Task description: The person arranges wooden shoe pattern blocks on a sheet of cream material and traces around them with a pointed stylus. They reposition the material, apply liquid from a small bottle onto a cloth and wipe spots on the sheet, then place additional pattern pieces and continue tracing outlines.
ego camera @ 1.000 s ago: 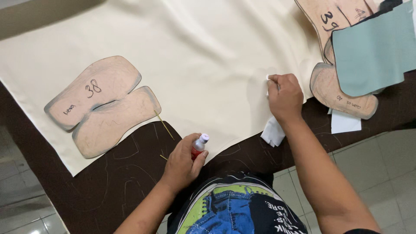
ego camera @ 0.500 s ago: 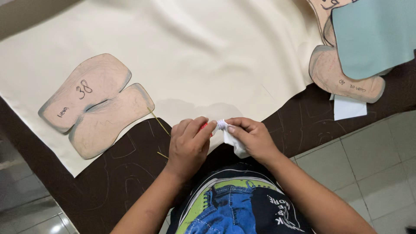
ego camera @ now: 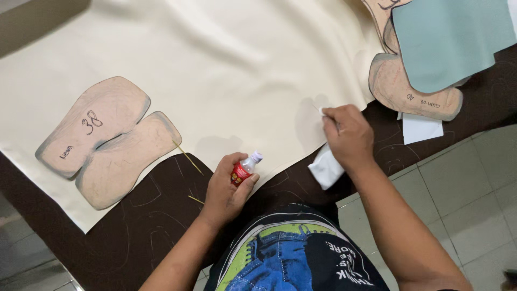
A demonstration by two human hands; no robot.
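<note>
left hand (ego camera: pixel 226 188) gripping small bottle (ego camera: pixel 245 168), right hand (ego camera: pixel 347 134) pinching white cloth (ego camera: pixel 327 167) on cream sheet (ego camera: pixel 215 70)

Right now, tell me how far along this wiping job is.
Done: nothing the picture can confirm; the cream sheet shows no clear cleaned patch. In hand: the right hand presses a white cloth onto the sheet's edge, while the left hand holds a small bottle. Left: the cardboard sole patterns lie untouched.

Matt cream sheet (ego camera: pixel 215 70); clear plastic bottle (ego camera: pixel 244 168); dark scuffed table (ego camera: pixel 151 226).
</note>
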